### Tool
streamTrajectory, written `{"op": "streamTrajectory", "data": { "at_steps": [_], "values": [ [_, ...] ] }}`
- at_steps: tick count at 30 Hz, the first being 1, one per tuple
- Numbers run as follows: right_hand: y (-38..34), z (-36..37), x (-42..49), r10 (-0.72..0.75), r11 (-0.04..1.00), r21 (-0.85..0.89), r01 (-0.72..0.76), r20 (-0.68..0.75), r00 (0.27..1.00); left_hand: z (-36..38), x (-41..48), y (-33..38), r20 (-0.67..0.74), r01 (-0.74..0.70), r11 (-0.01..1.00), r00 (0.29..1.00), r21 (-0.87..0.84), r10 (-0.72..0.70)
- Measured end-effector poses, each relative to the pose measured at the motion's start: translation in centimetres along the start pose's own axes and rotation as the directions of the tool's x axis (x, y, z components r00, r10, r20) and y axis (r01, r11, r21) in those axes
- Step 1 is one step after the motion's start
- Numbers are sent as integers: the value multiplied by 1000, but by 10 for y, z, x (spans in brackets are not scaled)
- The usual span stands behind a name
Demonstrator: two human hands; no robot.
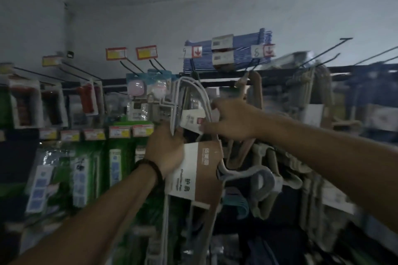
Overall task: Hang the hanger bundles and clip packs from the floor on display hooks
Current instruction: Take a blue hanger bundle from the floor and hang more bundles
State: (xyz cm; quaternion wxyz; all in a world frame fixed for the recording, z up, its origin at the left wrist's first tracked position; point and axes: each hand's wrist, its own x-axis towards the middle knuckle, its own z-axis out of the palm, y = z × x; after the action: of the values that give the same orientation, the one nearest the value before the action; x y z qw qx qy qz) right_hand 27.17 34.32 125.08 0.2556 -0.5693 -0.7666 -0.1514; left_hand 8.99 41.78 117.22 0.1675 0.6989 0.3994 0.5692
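1. Left hand (pixel 167 148): the back faces the camera and the fingers are wrapped tight round the stems of the white hanger bundle (pixel 189 90), just below its hook ends. A dark beaded bracelet (pixel 154 169) sits on the wrist.
2. Right hand (pixel 233 120): reaches in from the right with fingers curled over the bundle's curved wires. The thumb lies against a small white-and-red label (pixel 190 121) on the bundle.
3. White hanger bundle: held upright between both hands in front of the display rack. A brown-and-white cardboard sleeve (pixel 193 170) wraps its middle, below the left hand. The lower part hangs down out of clear sight.
4. Position: the bundle's hook ends reach up to the top rail, just beside a dark display hook (pixel 195 74). Blur prevents telling whether they are seated on it.
5. Right of the bundle: beige hangers (pixel 255 90) hang from the same rail. Bare wire hooks (pixel 323 54) project further right.
6. Above: blue hanger bundles (pixel 239 49) lie on top, fronted by arrow-marked cards.
7. Left: a pack of pink items (pixel 137 89) hangs touching the bundle. Red-and-yellow price tags (pixel 116 53) sit on hook ends, and green packs (pixel 121 157) fill the row below.
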Motion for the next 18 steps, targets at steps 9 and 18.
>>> {"op": "streamTrajectory", "data": {
  "at_steps": [9,18],
  "values": [
    [13,-35,-99,301,921,-203,-332,-169,939,62,-88,70,104,-43,959,992,-279,75],
    [79,-87,-191,366,867,-281,-411,-200,909,142,-117,137,294,-185,979,934,-84,202]
  ]
}}
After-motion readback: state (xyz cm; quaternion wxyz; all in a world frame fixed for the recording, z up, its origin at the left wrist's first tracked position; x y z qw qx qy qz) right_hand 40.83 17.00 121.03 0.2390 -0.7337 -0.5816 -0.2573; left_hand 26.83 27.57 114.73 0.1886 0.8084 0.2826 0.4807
